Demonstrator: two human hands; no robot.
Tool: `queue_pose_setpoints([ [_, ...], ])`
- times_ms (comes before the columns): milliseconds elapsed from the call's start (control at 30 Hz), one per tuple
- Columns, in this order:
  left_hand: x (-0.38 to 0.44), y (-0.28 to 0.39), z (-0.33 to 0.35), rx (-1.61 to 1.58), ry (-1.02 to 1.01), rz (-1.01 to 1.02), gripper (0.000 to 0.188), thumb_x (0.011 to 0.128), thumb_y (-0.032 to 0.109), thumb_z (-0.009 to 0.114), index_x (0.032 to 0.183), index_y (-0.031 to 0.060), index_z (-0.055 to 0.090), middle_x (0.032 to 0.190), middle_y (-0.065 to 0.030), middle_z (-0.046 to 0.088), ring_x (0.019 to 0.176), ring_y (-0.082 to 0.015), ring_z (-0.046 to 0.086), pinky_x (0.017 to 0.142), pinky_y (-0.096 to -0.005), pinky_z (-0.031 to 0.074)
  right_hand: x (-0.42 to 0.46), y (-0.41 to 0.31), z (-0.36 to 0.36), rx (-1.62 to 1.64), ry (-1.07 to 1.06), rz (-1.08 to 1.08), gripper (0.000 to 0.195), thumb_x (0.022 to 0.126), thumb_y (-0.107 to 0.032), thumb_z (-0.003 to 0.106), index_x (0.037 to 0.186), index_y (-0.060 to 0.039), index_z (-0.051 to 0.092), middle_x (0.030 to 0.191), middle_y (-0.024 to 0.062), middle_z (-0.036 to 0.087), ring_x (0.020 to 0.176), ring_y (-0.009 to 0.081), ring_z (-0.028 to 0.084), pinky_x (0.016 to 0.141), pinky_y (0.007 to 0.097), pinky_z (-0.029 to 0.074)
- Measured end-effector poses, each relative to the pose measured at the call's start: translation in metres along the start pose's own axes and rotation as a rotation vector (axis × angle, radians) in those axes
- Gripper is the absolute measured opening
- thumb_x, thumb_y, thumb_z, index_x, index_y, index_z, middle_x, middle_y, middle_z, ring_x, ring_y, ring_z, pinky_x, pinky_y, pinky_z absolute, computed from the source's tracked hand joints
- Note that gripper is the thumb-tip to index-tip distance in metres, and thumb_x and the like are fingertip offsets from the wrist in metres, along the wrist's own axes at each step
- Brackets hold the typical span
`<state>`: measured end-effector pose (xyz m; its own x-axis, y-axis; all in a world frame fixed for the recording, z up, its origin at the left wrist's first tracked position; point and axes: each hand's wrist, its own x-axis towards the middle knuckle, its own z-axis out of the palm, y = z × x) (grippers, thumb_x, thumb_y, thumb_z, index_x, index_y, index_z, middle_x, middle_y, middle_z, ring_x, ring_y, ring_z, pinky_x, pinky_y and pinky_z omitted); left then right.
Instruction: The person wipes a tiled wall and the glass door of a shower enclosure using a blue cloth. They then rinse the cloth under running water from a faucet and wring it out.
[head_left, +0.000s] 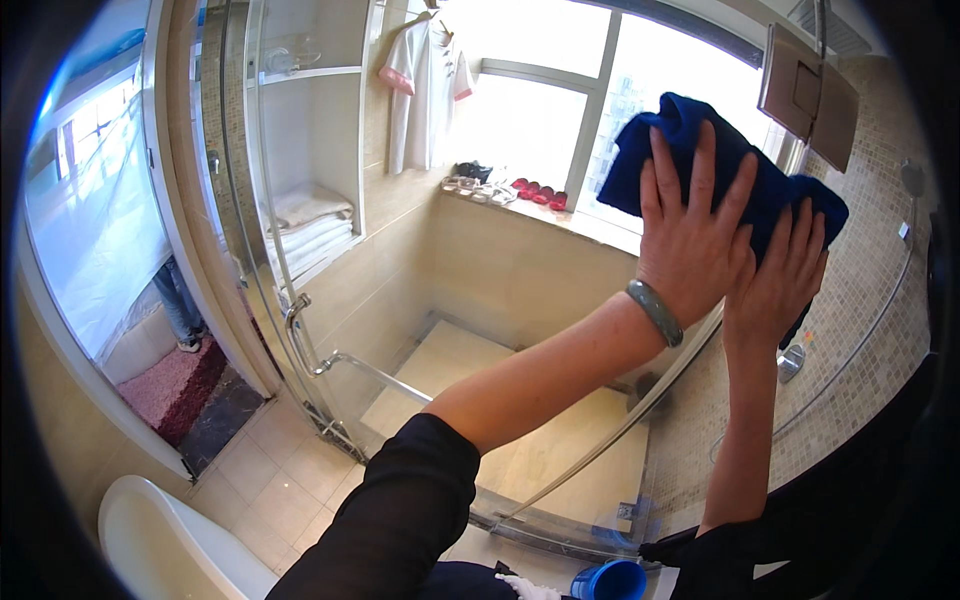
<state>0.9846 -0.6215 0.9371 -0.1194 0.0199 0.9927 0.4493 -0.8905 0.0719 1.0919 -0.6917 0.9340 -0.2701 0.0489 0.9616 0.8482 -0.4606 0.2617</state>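
Note:
A dark blue cloth (705, 161) lies spread under both of my palms at the upper right, pressed flat against what looks like the glass of the shower enclosure. My left hand (694, 232), with a green bangle at its wrist, has its fingers spread over the cloth's middle. Close beside it, my right hand (780, 277) rests on the cloth's lower right part. Below them runs the curved metal rail (600, 465) of the enclosure. A chrome door handle (296, 330) is on the left.
A blue bucket (611, 579) stands on the floor at the bottom. Folded towels (311, 225) fill a wall niche, and slippers (538, 193) line the windowsill. A white tub (172, 536) is at lower left. A person's legs (178, 304) show beyond the doorway.

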Motion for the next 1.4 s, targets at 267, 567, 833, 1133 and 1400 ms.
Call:
queue_pose_setpoints([
  [267,0.005,-0.056,-0.028,0.051,-0.074,0.062,0.061,0.083,0.04,0.062,0.139,0.0199,0.05,0.157,-0.023,0.015,0.138,-0.0591,0.008,0.11,-0.0631,0.011,0.015,-0.046,0.007,0.01,-0.023,-0.079,0.052,0.1,-0.039,0.042,0.14,-0.0061,0.042,0.15,0.0165,0.035,0.141,0.035,0.029,0.112,0.0527,0.023],
  [567,0.017,-0.11,-0.058,0.072,-0.053,0.088,0.059,0.084,0.039,0.06,0.139,0.0184,0.051,0.157,-0.0232,0.018,0.138,-0.0586,0.01,0.11,-0.0622,0.013,0.042,-0.099,0.01,0.03,-0.077,-0.161,0.05,0.097,-0.03,0.048,0.139,-0.0039,0.042,0.151,0.0165,0.034,0.142,0.0345,0.027,0.114,0.0532,0.02],
  [833,0.034,-0.189,-0.096,0.145,-0.016,0.077,0.06,0.085,0.037,0.058,0.14,0.016,0.049,0.156,-0.0239,0.018,0.137,-0.058,0.013,0.11,-0.0627,0.014,0.085,-0.181,0.02,0.092,-0.068,-0.226,0.05,0.091,-0.026,0.056,0.135,-0.0043,0.048,0.149,0.015,0.038,0.141,0.0323,0.03,0.115,0.0502,0.019],
  [1133,0.05,-0.306,-0.154,0.356,0.017,0.041,0.062,0.086,0.035,0.057,0.141,0.0096,0.046,0.155,-0.0264,0.017,0.133,-0.0589,0.021,0.107,-0.0617,0.019,0.133,-0.304,0.049,0.255,-0.014,-0.278,0.052,0.084,-0.029,0.062,0.131,-0.0081,0.054,0.146,0.0116,0.042,0.14,0.027,0.031,0.114,0.0497,0.018],
  [1400,0.034,-0.445,-0.228,0.547,-0.034,-0.02,0.058,0.089,0.035,0.056,0.138,0.0053,0.048,0.156,-0.0236,0.019,0.135,-0.054,0.024,0.105,-0.0584,0.024,0.153,-0.446,0.081,0.526,0.17,-0.363,0.047,0.078,-0.026,0.06,0.118,-0.002,0.062,0.134,0.0159,0.055,0.134,0.0302,0.04,0.113,0.0527,0.022],
])
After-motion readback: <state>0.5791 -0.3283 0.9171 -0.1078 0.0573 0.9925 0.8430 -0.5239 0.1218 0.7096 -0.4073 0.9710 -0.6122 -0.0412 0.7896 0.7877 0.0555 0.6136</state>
